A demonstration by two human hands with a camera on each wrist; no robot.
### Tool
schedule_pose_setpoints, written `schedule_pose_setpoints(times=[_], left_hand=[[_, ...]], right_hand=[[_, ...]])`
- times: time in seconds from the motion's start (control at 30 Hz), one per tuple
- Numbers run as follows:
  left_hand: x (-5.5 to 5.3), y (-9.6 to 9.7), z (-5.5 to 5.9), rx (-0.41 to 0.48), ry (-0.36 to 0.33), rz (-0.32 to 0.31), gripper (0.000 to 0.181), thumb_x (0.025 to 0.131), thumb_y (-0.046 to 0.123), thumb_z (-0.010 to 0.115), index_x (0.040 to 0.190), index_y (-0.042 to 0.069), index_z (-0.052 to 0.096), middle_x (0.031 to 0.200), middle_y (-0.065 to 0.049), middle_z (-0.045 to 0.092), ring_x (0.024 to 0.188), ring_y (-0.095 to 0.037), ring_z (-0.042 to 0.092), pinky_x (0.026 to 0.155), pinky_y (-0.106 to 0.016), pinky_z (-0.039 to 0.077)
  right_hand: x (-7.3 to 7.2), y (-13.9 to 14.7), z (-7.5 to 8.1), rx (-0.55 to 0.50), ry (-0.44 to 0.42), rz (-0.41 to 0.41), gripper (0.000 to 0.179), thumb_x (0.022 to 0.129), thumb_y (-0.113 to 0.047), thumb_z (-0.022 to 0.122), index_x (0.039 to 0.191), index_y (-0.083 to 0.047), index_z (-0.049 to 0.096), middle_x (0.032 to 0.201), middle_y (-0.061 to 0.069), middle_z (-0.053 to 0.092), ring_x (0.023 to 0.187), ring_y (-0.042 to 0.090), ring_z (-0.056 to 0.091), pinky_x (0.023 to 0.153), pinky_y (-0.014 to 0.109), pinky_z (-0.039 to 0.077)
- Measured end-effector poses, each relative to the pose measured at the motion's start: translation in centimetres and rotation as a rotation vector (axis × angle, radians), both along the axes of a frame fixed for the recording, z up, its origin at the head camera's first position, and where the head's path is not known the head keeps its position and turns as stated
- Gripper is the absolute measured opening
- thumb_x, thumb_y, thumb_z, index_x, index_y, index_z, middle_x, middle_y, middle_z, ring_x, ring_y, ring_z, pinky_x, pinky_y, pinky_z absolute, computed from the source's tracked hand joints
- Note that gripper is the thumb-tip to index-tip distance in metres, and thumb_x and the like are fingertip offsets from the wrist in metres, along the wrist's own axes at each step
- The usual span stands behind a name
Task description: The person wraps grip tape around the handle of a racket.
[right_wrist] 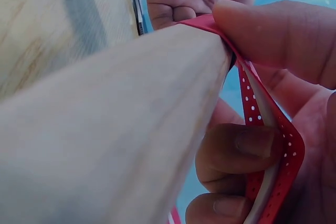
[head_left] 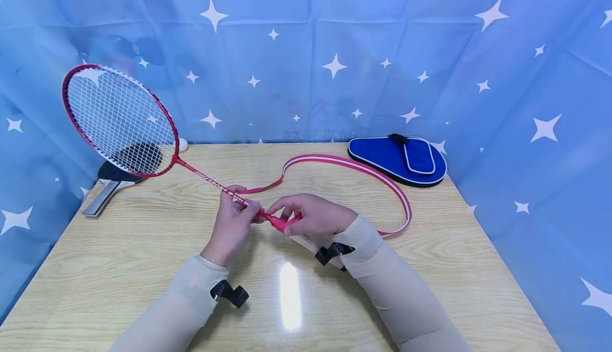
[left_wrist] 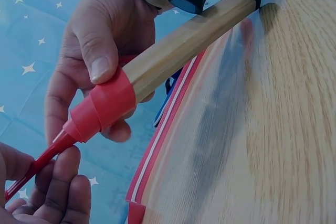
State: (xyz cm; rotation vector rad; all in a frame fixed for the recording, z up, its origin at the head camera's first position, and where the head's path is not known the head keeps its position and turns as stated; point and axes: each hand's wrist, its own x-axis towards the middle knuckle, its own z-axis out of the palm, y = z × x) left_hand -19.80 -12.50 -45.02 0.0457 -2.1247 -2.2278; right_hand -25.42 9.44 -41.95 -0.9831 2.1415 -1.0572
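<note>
A red and white badminton racket [head_left: 195, 170] is held tilted above the table, its strung head up to the left. My left hand [head_left: 230, 230] pinches its thin shaft near the handle. Red overgrip tape [left_wrist: 105, 103] is wrapped around the top of the bare wooden handle [left_wrist: 189, 40]; the rest of the wood is uncovered. My right hand [head_left: 321, 215] holds the tape, its thumb pressing the wrapped edge and its fingers curled around the perforated loose length [right_wrist: 287, 153]. That long tape trails behind the hands in a wide loop [head_left: 400, 195] on the table.
A dark table tennis bat [head_left: 102, 198] lies at the left, partly behind the racket head, with a white ball [head_left: 183, 145] near it. A blue zipped bat case [head_left: 380, 155] lies at the back right. A starry blue curtain [head_left: 306, 76] surrounds the wooden table [head_left: 119, 288].
</note>
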Motion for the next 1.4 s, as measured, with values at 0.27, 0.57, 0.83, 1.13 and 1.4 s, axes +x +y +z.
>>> schedule_pose_setpoints(times=[0.27, 0.57, 0.83, 1.13, 1.4], left_hand=[[-0.15, -0.13, 0.00, -0.009, -0.006, -0.015, 0.040, 0.105, -0.004, 0.052, 0.137, 0.002, 0.027, 0.096, -0.013, 0.067, 0.077, -0.012, 0.072, 0.079, -0.028, 0.063], [-0.23, -0.13, 0.04, -0.026, -0.021, -0.025, 0.040, 0.106, -0.003, 0.051, 0.137, 0.003, 0.027, 0.094, -0.013, 0.068, 0.077, -0.013, 0.072, 0.079, -0.028, 0.063], [-0.12, -0.07, 0.14, -0.017, -0.034, -0.027, 0.039, 0.106, -0.002, 0.051, 0.136, 0.005, 0.027, 0.095, -0.012, 0.067, 0.078, -0.014, 0.072, 0.079, -0.029, 0.064], [-0.11, -0.24, 0.25, -0.028, -0.052, -0.044, 0.040, 0.107, -0.001, 0.050, 0.138, 0.005, 0.026, 0.097, -0.015, 0.069, 0.079, -0.013, 0.073, 0.081, -0.028, 0.063], [-0.07, -0.35, 0.33, -0.045, -0.050, -0.053, 0.041, 0.107, 0.000, 0.051, 0.139, 0.006, 0.027, 0.099, -0.017, 0.069, 0.080, -0.015, 0.074, 0.081, -0.029, 0.063]], right_hand=[[-0.04, 0.02, 0.06, 0.004, -0.006, 0.013, 0.052, 0.095, -0.008, 0.076, 0.143, -0.023, 0.064, 0.105, 0.004, 0.077, 0.078, 0.018, 0.066, 0.069, 0.030, 0.052], [0.06, 0.23, 0.66, 0.069, 0.110, -0.016, 0.051, 0.092, -0.009, 0.078, 0.139, -0.023, 0.067, 0.093, -0.002, 0.067, 0.074, 0.018, 0.058, 0.062, 0.028, 0.051], [0.06, 0.15, 0.82, 0.054, 0.145, 0.001, 0.042, 0.093, -0.004, 0.074, 0.133, -0.015, 0.065, 0.081, 0.000, 0.059, 0.068, 0.014, 0.051, 0.062, 0.026, 0.045], [-0.02, 0.39, 0.60, 0.060, 0.092, 0.005, 0.049, 0.095, -0.009, 0.077, 0.140, -0.026, 0.066, 0.101, -0.007, 0.072, 0.088, 0.019, 0.065, 0.075, 0.031, 0.057], [-0.04, 0.42, 0.56, 0.030, 0.027, 0.027, 0.050, 0.096, -0.009, 0.076, 0.142, -0.027, 0.066, 0.105, -0.005, 0.074, 0.092, 0.020, 0.067, 0.079, 0.033, 0.058]])
